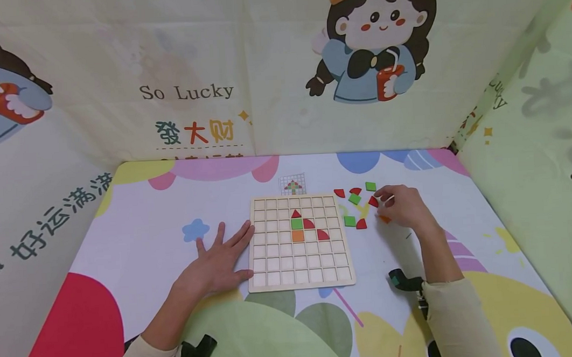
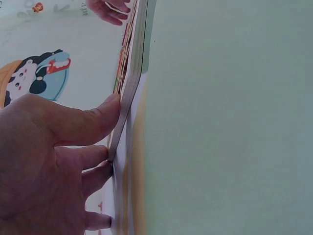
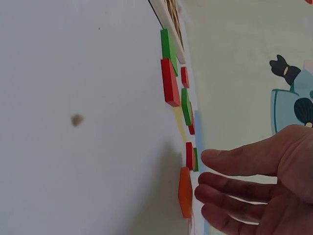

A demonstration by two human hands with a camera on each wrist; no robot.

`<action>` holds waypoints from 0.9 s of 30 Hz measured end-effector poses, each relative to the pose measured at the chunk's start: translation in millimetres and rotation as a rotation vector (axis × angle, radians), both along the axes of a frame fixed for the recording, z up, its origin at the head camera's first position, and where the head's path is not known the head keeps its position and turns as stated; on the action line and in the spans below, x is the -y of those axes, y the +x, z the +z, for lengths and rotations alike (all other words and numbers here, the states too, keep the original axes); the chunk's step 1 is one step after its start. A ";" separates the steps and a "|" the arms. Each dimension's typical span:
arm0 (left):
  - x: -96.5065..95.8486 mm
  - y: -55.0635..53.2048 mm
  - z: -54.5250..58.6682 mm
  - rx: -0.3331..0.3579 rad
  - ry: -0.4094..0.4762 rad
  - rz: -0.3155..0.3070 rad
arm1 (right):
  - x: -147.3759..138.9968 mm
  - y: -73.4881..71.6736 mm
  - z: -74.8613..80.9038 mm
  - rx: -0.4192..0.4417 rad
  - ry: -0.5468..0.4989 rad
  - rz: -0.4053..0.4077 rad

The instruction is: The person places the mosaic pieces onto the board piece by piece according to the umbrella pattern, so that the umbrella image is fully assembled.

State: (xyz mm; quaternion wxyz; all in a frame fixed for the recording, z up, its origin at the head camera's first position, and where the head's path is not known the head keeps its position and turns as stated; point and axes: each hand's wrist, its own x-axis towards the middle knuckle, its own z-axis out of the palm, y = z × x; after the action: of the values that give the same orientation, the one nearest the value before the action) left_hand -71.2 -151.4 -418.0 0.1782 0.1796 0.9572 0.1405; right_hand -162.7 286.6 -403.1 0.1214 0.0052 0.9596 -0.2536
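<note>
Wooden grid board (image 1: 274, 263) is laid flat on the printed tabletop (image 1: 149, 250), just right of the left hand (image 1: 222, 262) and to the left of the right hand (image 1: 403, 206). Its left edge is touched by the left thumb and forefinger; that hand's fingers are spread, and nothing is gripped. At the right hand, thumb and fingers are held parted and slightly bent, with nothing seen gripped; whether the red piece (image 1: 373, 201) at the fingertips is touched cannot be told. An orange piece (image 1: 386, 219) lies just below those fingertips, and 3 green pieces (image 1: 349, 221) and 3 other red pieces (image 1: 361, 224) are scattered near, mostly to their left. Between the 2 hands, 5 pieces are set in the board's cells: 1 red triangle (image 1: 295, 214), 1 green square (image 1: 296, 224), 1 orange square (image 1: 297, 235) and 2 red quarter-circles (image 1: 323, 235).
</note>
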 end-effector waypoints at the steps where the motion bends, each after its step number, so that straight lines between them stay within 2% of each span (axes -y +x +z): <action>1: 0.1 -0.1 0.3 0.000 0.001 0.000 | 1.9 -0.3 -0.4 -0.010 -0.005 0.002; 11: 0.8 0.5 2.4 0.008 0.006 0.003 | 27.0 -3.4 -6.2 -0.132 -0.010 0.049; 20: 0.8 1.8 2.8 0.005 0.011 0.002 | 41.6 -9.1 -12.7 -0.148 -0.027 0.059; 27: 1.3 1.9 3.9 0.013 0.018 0.002 | 45.8 -12.6 -14.4 -0.109 -0.025 0.055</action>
State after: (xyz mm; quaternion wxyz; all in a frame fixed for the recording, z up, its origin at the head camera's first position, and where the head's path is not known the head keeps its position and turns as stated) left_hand -69.4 -152.6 -414.1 0.1826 0.1793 0.9549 0.1507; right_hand -175.3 240.7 -417.5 0.0759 -0.0367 0.9614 -0.2619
